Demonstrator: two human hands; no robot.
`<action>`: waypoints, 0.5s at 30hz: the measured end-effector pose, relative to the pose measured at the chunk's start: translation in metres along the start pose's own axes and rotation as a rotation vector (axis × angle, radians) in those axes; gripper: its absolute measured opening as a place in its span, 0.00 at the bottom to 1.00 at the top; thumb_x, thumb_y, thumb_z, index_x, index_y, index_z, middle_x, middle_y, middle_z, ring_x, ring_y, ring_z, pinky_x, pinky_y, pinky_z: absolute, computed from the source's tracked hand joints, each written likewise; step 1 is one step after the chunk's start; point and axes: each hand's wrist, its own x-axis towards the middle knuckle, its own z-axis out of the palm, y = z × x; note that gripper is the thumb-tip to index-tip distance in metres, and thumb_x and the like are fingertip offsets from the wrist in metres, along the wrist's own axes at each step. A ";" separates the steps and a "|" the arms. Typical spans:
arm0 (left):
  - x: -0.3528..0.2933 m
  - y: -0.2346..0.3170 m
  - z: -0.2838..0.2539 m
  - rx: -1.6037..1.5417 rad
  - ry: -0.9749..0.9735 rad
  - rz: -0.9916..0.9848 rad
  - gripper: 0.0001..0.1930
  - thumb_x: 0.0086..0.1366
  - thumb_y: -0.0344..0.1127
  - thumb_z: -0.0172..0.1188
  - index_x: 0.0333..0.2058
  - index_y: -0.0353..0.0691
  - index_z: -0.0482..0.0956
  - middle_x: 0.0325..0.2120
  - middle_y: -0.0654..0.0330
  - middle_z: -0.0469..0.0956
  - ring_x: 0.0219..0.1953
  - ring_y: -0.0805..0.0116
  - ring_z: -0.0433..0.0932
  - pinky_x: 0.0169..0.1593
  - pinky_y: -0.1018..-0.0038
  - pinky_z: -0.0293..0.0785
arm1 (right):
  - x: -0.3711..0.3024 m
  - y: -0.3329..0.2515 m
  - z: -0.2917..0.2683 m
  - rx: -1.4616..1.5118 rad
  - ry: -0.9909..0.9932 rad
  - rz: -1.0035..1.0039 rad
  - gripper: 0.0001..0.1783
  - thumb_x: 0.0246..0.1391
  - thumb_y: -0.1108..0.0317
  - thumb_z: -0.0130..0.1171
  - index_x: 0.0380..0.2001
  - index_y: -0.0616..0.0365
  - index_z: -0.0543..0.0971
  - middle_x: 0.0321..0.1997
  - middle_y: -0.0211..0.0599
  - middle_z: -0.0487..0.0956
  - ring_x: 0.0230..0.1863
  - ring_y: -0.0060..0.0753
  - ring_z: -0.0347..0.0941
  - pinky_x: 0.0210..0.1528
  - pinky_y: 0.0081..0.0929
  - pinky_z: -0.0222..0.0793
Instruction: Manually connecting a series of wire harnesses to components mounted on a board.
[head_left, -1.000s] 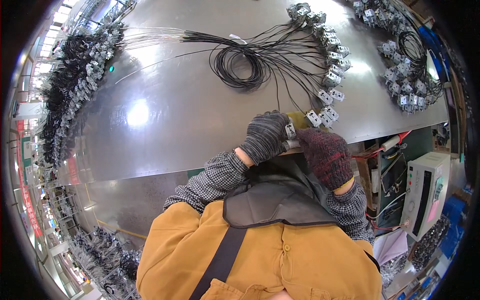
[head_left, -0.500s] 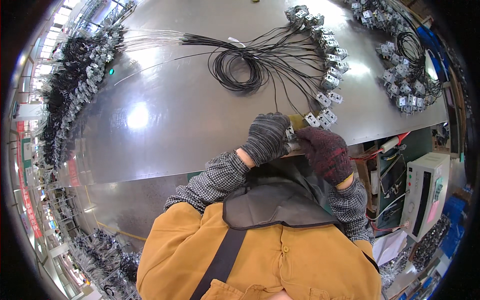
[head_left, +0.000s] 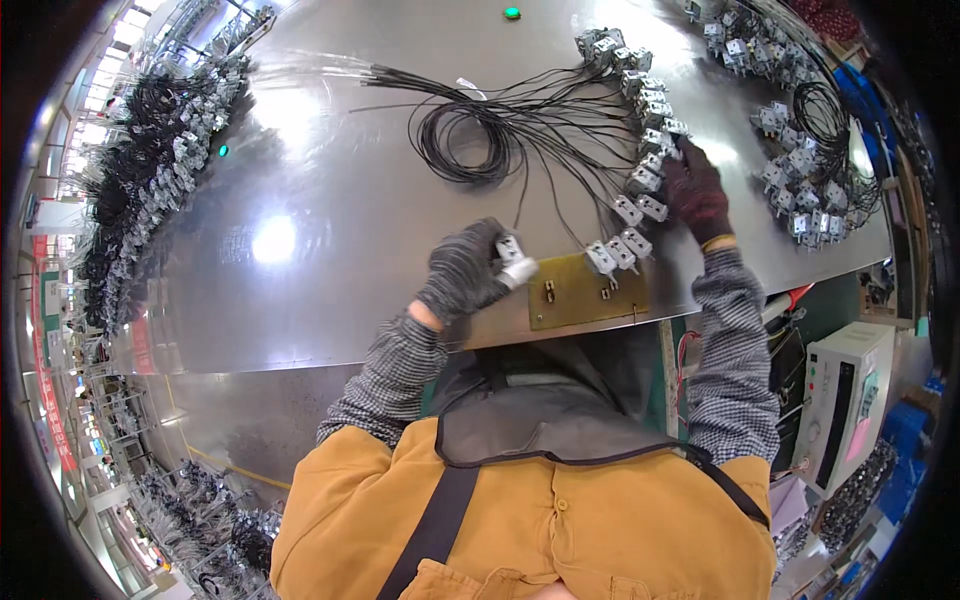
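Observation:
In a striped grey glove, my left hand pinches a small silver latch-like block over the metal table, a white wrap covering the thumb tip. A thin black cable runs down toward that block. My right hand, gloved in dark red, reaches along the outer side of a curved row of similar silver blocks. Its fingers are apart and touch or nearly touch the row; the tips are partly hidden. Between my hands a brass-coloured plate with small metal posts lies at the table's front edge.
Black cables fan out from a coil to the row. A dense pile of cabled parts lines the left, and more blocks lie on the right. A white box-shaped device stands beyond the front edge. Another person's red glove shows far right.
My left hand has moved left with a block, off the plate. My right hand has left the plate and reached forward and right to the row. The plate is uncovered.

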 end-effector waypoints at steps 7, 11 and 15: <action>0.050 -0.003 -0.057 0.068 0.141 0.172 0.39 0.63 0.47 0.75 0.66 0.34 0.71 0.57 0.41 0.77 0.61 0.46 0.77 0.66 0.56 0.73 | -0.068 -0.110 0.012 0.451 -0.178 -0.032 0.24 0.68 0.63 0.63 0.63 0.59 0.77 0.52 0.52 0.85 0.49 0.49 0.84 0.53 0.40 0.78; 0.118 0.039 -0.048 0.158 0.227 0.337 0.41 0.59 0.49 0.77 0.65 0.34 0.71 0.57 0.41 0.78 0.61 0.42 0.77 0.66 0.56 0.73 | -0.081 -0.149 -0.004 0.660 -0.534 -0.166 0.21 0.71 0.63 0.62 0.62 0.59 0.78 0.49 0.45 0.86 0.45 0.34 0.83 0.52 0.34 0.79; 0.174 0.048 -0.025 0.151 0.181 0.193 0.41 0.61 0.54 0.74 0.66 0.36 0.71 0.58 0.40 0.78 0.59 0.41 0.78 0.64 0.56 0.75 | -0.052 -0.120 -0.016 0.947 -0.286 0.106 0.17 0.74 0.61 0.58 0.58 0.56 0.82 0.41 0.31 0.87 0.33 0.17 0.77 0.34 0.23 0.74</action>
